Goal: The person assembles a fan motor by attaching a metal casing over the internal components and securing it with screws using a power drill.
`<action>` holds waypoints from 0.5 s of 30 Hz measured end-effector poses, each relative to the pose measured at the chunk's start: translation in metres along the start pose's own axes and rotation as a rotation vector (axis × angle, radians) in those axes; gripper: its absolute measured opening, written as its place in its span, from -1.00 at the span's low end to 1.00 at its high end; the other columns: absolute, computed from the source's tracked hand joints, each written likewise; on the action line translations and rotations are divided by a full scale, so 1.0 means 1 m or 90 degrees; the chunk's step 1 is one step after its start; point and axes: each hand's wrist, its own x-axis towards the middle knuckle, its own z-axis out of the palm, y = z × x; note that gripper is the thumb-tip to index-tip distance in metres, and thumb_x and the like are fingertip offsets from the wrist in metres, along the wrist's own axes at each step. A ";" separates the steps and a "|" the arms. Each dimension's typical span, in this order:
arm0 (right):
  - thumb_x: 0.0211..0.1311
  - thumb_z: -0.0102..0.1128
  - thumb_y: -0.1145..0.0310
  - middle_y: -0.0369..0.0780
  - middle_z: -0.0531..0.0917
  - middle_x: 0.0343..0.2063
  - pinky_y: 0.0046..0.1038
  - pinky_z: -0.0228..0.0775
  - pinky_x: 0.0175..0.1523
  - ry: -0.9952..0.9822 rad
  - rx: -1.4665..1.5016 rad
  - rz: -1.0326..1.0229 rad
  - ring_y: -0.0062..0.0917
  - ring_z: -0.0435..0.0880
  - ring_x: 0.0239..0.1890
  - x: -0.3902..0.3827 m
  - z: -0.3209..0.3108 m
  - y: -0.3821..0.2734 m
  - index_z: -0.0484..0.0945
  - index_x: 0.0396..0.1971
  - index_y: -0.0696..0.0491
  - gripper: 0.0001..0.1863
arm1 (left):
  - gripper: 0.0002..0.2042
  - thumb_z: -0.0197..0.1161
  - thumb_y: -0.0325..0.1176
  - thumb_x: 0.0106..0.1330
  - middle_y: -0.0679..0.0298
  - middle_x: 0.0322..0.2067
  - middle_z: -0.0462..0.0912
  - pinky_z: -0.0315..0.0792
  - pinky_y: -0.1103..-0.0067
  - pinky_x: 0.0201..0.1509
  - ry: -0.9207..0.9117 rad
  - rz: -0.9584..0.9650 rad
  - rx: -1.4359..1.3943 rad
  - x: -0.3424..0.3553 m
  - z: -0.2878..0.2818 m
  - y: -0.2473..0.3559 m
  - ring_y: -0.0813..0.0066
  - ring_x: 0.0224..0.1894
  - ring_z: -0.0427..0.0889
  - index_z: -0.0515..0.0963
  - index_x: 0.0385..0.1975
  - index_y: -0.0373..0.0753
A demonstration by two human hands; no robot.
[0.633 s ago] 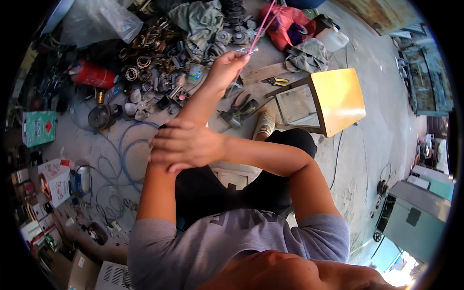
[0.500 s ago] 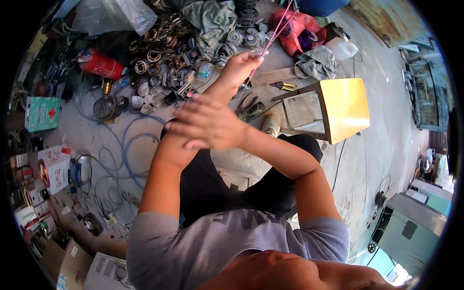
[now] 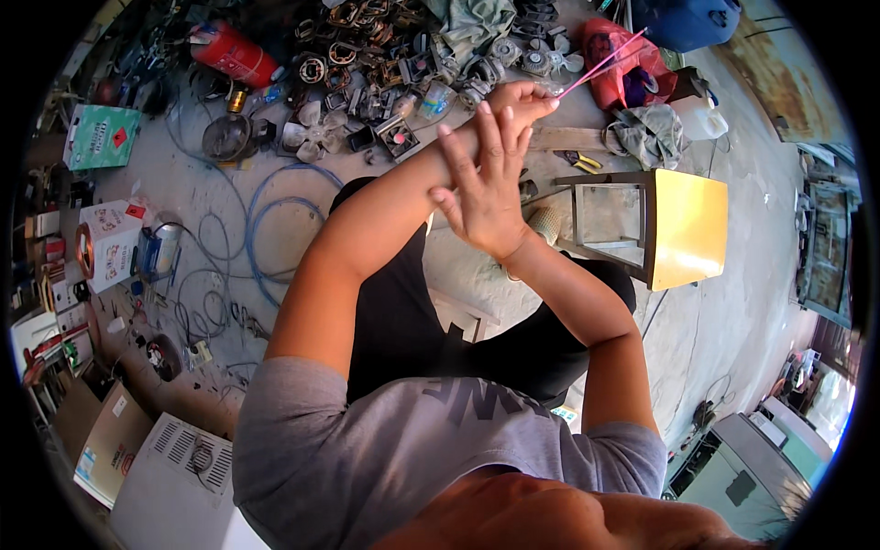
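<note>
My left hand (image 3: pixel 521 103) is stretched out ahead, its fingers closed in a pinch on thin pink strands (image 3: pixel 601 65) that slant up to the right. Whether these are wires or thin sticks I cannot tell. My right hand (image 3: pixel 492 191) lies across in front of my left forearm near the wrist, open, fingers spread, holding nothing. Contact between the palm and the forearm cannot be made out. Beyond the hands is a heap of dark metal motor parts (image 3: pixel 367 57). Yellow-handled pliers (image 3: pixel 579 162) rest on the floor to the right.
A yellow-topped stool (image 3: pixel 689 229) lies on its side at the right. Coiled blue hose (image 3: pixel 252 229), a red cylinder (image 3: pixel 234 55) and a green box (image 3: pixel 101 137) are at the left. A red plastic bag (image 3: pixel 612 78) and blue container (image 3: pixel 687 23) stand at the far right.
My right hand has slid along my left forearm toward the wrist, its fingers now spread upward. My left hand has moved right in the picture, still pinching the pink strands. The whole view has shifted.
</note>
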 end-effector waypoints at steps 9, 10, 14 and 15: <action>0.37 0.05 0.07 -0.14 0.48 0.20 0.11 -0.24 0.46 -0.207 0.349 -0.156 -0.28 0.45 0.24 0.010 -0.021 -0.038 0.49 0.15 0.07 -0.52 | -0.82 0.34 -0.33 0.30 0.38 -0.29 0.67 0.40 0.68 -0.08 0.011 0.021 -0.069 0.009 -0.005 -0.007 0.68 -0.21 0.55 0.63 -0.20 -0.27; 0.40 0.02 0.12 -0.15 0.53 0.11 0.05 -0.10 0.43 -0.158 0.402 -0.142 -0.32 0.54 0.09 0.023 -0.031 -0.037 0.53 0.07 0.08 -0.58 | -0.81 0.35 -0.32 0.30 0.37 -0.28 0.67 0.41 0.68 -0.08 0.002 0.014 -0.052 0.009 0.000 -0.003 0.68 -0.21 0.55 0.63 -0.20 -0.27; 0.42 0.01 0.17 -0.14 0.58 -0.14 -0.09 0.21 0.27 -0.085 0.891 0.050 -0.36 0.56 -0.15 0.079 -0.088 -0.045 0.59 -0.09 0.03 -0.70 | -0.77 0.34 -0.25 0.32 0.53 -0.39 0.55 0.23 0.78 -0.29 -0.040 0.027 0.008 0.006 0.001 -0.008 0.81 -0.37 0.38 0.61 -0.13 -0.23; 0.44 -0.02 0.26 -0.19 0.61 -0.16 -0.28 0.26 0.16 -0.036 0.980 0.004 -0.43 0.54 -0.11 0.086 -0.099 -0.047 0.60 -0.09 0.08 -0.72 | -0.76 0.34 -0.24 0.32 0.53 -0.41 0.55 0.23 0.80 -0.32 -0.044 0.039 0.013 0.005 -0.001 -0.009 0.82 -0.40 0.38 0.61 -0.13 -0.23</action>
